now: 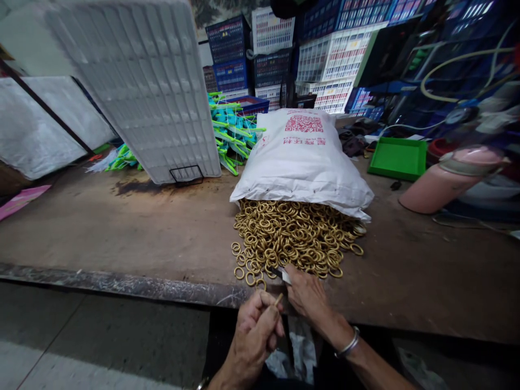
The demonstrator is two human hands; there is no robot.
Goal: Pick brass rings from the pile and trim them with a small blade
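My left hand (258,330) is closed in front of the table edge, pinching a brass-coloured ring (278,299) that shows nearly edge-on between thumb and fingers. Just to its right, my right hand (307,295) is wrapped around a small tool (281,274) with a dark flat tip and a pale part; its exact kind is unclear. The tool's tip lies at the near edge of a heap of gold-coloured rings (290,233). These rings spill from the mouth of a white woven sack (300,162), which lies on its side with red print on top.
Left of the sack a ribbed pale panel (142,92) stands upright on the wooden table (101,227), with green and blue plastic pieces (231,130) behind it. A green tray (398,158) and a pink cylinder (447,181) stand at right. Stacked crates (325,59) fill the back.
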